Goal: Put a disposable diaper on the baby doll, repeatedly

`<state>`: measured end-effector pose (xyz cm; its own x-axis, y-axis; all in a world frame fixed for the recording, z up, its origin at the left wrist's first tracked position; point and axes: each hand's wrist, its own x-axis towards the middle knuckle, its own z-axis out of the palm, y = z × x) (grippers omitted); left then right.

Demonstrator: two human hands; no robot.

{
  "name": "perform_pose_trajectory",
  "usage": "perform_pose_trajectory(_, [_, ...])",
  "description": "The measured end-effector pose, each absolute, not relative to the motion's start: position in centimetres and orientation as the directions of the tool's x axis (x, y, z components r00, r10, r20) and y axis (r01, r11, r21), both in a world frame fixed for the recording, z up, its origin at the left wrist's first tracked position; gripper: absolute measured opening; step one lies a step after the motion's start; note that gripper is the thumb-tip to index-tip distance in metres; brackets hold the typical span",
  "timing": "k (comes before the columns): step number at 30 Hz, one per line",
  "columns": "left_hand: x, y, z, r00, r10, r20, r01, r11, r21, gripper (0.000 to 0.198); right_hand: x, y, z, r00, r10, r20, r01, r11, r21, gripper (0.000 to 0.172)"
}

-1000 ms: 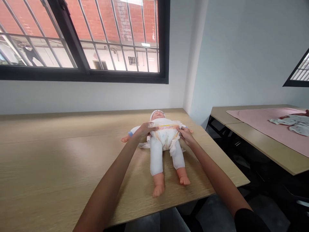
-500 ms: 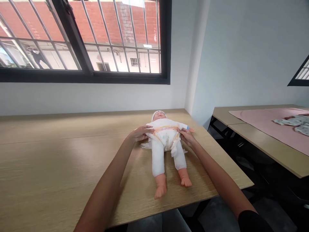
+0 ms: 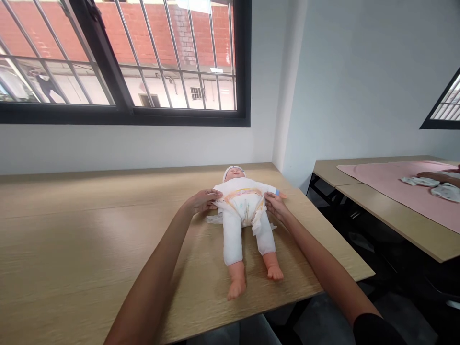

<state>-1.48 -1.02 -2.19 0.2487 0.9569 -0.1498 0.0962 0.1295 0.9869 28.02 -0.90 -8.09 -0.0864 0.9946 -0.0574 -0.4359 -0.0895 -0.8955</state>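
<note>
A baby doll [image 3: 233, 237] lies on its back mid-desk [image 3: 89, 249], feet toward the person, in a white diaper [image 3: 244, 205]. The left hand [image 3: 203, 201] sits at the doll's waist, its fingers [image 3: 214, 194] slightly spread on the diaper's side; whether they grip, I cannot tell. The right hand [image 3: 276, 206] closes its fingers [image 3: 269, 197] on the opposite edge. Level hands keep the waistband even. At far right, another person's hand [image 3: 436, 178] rests by baby clothes [image 3: 445, 192] on a pink cloth [image 3: 373, 184].
</note>
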Motion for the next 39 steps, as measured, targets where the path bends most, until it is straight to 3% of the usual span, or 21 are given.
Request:
perform_pose_trajectory(4, [-2.0, -1.1, -1.7, 0.172, 0.970, -0.171, 0.076, 0.160, 0.984, 0.038, 28.1, -0.8, -8.1, -0.031, 0.991, -0.128, -0.476, -0.127, -0.870, 0.017])
perform_pose_trajectory(12, [-1.4, -2.7, -0.5, 0.100, 0.966, -0.240, 0.325, 0.196, 0.925, 0.041, 28.3, -1.1, -7.2, 0.066, 0.976, -0.210, -0.524, -0.145, -0.839, 0.025])
perform_pose_trajectory(18, [-0.7, -3.6, 1.2, -0.019, 0.998, -0.053, 0.428, 0.056, 0.902, 0.039, 28.6, -1.1, -6.9, 0.167, 0.961, -0.220, -0.549, -0.094, -0.831, 0.018])
perform_pose_trajectory(24, [1.4, -4.3, 1.8, 0.083, 0.995, 0.056, 0.533, -0.092, 0.841, 0.044, 27.5, -1.4, -7.2, 0.011, 0.997, -0.071, -0.489, -0.056, -0.871, 0.030])
perform_pose_trajectory(29, [2.5, -4.3, 1.5, 0.166, 0.979, 0.116, 0.573, -0.192, 0.797, 0.044, 27.3, -1.3, -7.3, 0.043, 0.998, -0.034, -0.465, -0.010, -0.885, 0.039])
perform_pose_trajectory(39, [2.4, -4.8, 1.8, 0.183, 0.979, 0.085, 0.592, -0.179, 0.786, 0.044, 28.3, -0.8, -7.0, 0.050, 0.999, -0.004, -0.514, 0.022, -0.858, 0.024])
